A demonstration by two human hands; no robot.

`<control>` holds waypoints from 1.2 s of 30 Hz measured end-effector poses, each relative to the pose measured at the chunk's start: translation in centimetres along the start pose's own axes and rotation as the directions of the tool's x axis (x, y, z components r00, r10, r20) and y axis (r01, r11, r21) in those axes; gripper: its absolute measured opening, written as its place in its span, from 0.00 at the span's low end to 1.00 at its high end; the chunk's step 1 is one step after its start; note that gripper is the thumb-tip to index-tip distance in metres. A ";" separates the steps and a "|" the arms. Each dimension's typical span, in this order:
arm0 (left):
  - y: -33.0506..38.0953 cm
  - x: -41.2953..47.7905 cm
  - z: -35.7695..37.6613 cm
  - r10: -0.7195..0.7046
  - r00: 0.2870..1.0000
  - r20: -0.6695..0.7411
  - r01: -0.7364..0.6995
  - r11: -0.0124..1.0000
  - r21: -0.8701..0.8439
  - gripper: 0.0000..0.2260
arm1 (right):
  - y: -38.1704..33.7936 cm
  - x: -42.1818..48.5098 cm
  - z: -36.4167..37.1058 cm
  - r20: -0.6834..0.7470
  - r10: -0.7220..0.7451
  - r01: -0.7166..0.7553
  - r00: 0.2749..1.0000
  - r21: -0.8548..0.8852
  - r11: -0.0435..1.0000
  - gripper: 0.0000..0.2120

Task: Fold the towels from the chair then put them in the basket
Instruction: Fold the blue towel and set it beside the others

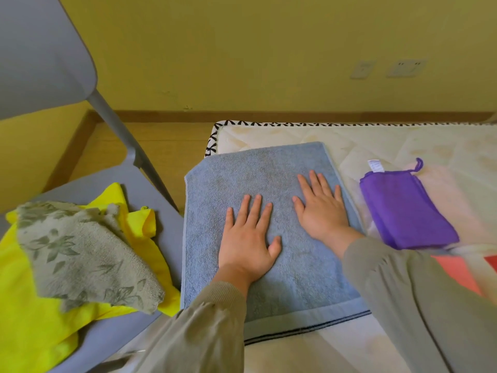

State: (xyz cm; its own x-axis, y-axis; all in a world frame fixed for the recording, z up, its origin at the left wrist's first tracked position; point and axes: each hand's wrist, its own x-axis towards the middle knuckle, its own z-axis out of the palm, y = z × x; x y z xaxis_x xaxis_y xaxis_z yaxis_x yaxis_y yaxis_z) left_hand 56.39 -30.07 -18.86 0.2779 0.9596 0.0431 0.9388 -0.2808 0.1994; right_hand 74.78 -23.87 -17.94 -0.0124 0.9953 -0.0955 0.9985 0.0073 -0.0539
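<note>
**One towel folded, one under your hands, two not yet started**

You have both hands flat on the blue towel (236,179), which lies on the mattress (376,141) just beside the chair (53,49). The fingers of your left hand (248,238) and your right hand (320,208) are straight and spread. They press the cloth and grip nothing. From the layers at its near edge, I judge this towel is folded at least once and you are smoothing it, so more folds may be needed.

To your right, a little apart from the blue towel, the purple towel (403,211) lies on the mattress, folded into a neat packet. On the chair seat, the grey-green leaf-pattern towel (80,254) lies crumpled on top of the yellow towel (32,319), and both are unfolded.

The basket is not in view, so I cannot tell if anything is inside it. I judge that less than half of the work is done.
</note>
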 end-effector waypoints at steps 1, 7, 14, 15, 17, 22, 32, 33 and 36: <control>0.0 0.1 0.1 -0.006 1.000 0.009 0.006 1.000 0.003 0.34 | 0.2 0.0 -0.2 0.018 0.007 -0.007 1.000 -0.007 1.000 0.28; 0.0 0.3 0.3 -0.023 0.999 0.043 0.022 0.999 0.023 0.34 | 2.5 -0.5 -1.1 0.082 0.214 -0.214 0.973 -0.010 0.977 0.31; -0.1 0.3 0.5 -0.027 0.999 0.043 0.026 0.999 0.028 0.34 | 2.2 0.5 -2.3 0.032 0.529 -0.492 0.848 0.418 0.764 0.33; -0.1 0.4 0.5 -0.026 0.998 0.051 0.025 0.999 0.026 0.34 | 2.5 0.9 -2.7 0.095 0.569 -0.533 0.817 0.503 0.680 0.29; -0.3 0.5 0.6 -0.022 0.996 0.081 0.020 1.000 0.018 0.34 | 3.0 1.3 -3.1 0.184 0.607 -0.576 0.773 0.605 0.550 0.19; -0.9 1.8 -0.1 -0.014 0.965 0.261 0.024 0.999 -0.035 0.33 | 2.2 0.7 -4.1 0.165 0.551 -0.510 0.818 0.652 0.561 0.06; 1.9 -1.7 -6.4 -0.079 0.881 0.466 0.333 0.804 -0.492 0.32 | -2.5 -2.9 -11.9 0.034 0.428 -0.252 0.903 0.849 0.465 0.07; 2.0 -1.8 -7.9 -0.084 0.884 0.460 0.373 0.719 -0.586 0.31 | -3.0 -3.2 -13.4 0.014 0.380 -0.205 0.925 0.860 0.467 0.09; 1.9 -1.8 -13.4 -0.113 0.930 0.350 0.331 0.672 -0.662 0.30 | -4.8 -4.1 -18.8 -0.040 0.218 -0.072 0.975 0.875 0.479 0.08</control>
State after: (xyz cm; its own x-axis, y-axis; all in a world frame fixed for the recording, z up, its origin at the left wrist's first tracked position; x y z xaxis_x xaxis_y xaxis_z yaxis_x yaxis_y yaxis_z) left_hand 54.96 -32.09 -5.49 0.2234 0.9188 -0.3255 0.5887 0.1390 0.7964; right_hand 71.02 -26.18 1.41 0.2079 0.9759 -0.0656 0.4333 -0.1520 -0.8883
